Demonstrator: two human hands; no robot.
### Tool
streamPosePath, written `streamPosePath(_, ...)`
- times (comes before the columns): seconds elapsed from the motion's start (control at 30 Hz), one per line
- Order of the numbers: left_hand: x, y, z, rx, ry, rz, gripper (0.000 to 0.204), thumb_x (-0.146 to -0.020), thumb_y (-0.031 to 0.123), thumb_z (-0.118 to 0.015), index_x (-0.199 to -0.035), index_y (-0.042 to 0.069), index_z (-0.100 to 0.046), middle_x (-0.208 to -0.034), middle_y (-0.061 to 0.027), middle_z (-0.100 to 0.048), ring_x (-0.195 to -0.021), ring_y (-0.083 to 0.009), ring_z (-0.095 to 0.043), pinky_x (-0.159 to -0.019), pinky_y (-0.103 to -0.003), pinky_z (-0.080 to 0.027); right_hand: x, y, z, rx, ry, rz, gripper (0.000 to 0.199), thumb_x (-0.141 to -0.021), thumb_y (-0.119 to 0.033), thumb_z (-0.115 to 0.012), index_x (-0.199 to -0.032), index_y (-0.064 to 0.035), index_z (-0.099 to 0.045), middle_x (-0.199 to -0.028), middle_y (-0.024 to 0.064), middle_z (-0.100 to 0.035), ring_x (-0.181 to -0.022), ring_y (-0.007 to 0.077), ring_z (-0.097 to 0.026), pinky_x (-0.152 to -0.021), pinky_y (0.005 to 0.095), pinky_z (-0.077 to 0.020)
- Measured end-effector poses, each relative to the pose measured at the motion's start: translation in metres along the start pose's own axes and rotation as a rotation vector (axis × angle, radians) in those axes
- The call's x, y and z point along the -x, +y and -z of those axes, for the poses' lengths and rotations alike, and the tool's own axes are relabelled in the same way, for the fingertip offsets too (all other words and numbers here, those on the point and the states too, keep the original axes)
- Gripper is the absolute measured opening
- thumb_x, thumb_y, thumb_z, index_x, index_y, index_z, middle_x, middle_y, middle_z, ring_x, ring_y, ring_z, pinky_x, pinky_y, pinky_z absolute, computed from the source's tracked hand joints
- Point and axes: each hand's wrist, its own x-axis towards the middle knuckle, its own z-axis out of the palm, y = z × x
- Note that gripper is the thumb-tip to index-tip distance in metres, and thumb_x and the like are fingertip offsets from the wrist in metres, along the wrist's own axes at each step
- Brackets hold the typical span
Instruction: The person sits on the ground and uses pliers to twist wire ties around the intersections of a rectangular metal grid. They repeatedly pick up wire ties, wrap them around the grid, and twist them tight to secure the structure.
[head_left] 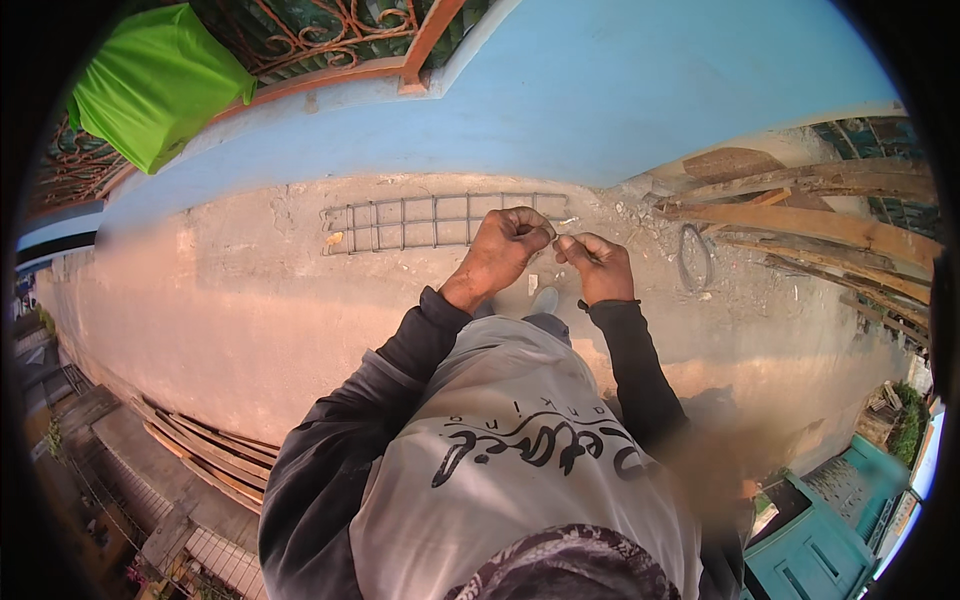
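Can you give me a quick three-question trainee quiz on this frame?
1. True or false: the left hand and right hand are closed on something thin between them.
2. What lies on the concrete beyond the hands? A) rebar cage B) bucket C) ladder
3. Fill in: the stacked planks lie to the person's ____.

Key: 1 true, a thin wire-like piece, too small to identify; 2 A; 3 right.
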Motion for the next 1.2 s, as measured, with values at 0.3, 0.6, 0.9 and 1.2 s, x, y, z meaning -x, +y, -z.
streamPosePath(0.3, 0.001, 0.014, 0.023, -0.165, -0.213, 0.006, 0.013, -0.091, 0.010, -0.064, -0.095, 0.000, -0.070, -0.085, -0.0015, -0.069, -0.081, -0.0083, -0.058, -0.074, -0.025, -0.046, 0.006, -0.023, 0.001, -0.155, -0.195, -0.078, 0.025, -0.099, -0.026, -0.060, -0.109, -0.0040, -0.063, -0.089, 0.0035, -0.066, -0.084, 0.0141, -0.061, -0.075, 0.0302, -0.0487)
streamPosePath(0.6, 0.001, 0.021, 0.003, -0.156, -0.340, -0.080, 0.011, -0.093, 0.010, -0.065, -0.093, 0.000, -0.068, -0.088, -0.0062, -0.071, -0.086, -0.0118, -0.063, -0.080, -0.027, -0.049, 0.019, -0.012, 0.025, -0.830, -0.445, -0.457, 0.024, -0.099, -0.029, -0.060, -0.101, -0.0052, -0.059, -0.066, -0.0014, -0.051, -0.058, 0.0122, -0.049, -0.057, 0.0282, -0.0417)
streamPosePath(0.9, 0.020, 0.006, -0.024, -0.548, -0.660, -0.195, 0.012, -0.083, 0.009, -0.075, -0.094, 0.003, -0.075, -0.082, -0.0107, -0.070, -0.075, -0.0204, -0.063, -0.071, -0.032, -0.048, 0.068, 0.048, 0.050, -0.359, -0.666, -0.149, 0.018, -0.097, -0.023, -0.058, -0.097, -0.0052, -0.059, -0.060, -0.0005, -0.050, -0.054, 0.0108, -0.049, -0.054, 0.0289, -0.0396)
streamPosePath(1.2, 0.006, 0.007, -0.059, -0.921, -0.513, -0.690, 0.039, -0.079, 0.021, -0.078, -0.115, 0.012, -0.068, -0.113, -0.0096, -0.068, -0.106, -0.0230, -0.059, -0.113, -0.043, -0.021, 0.095, 0.058, 0.042, -0.006, -0.036, -0.085, 0.022, -0.098, -0.022, -0.055, -0.102, -0.0016, -0.061, -0.073, 0.0040, -0.057, -0.058, 0.0115, -0.049, -0.057, 0.0292, -0.0431)
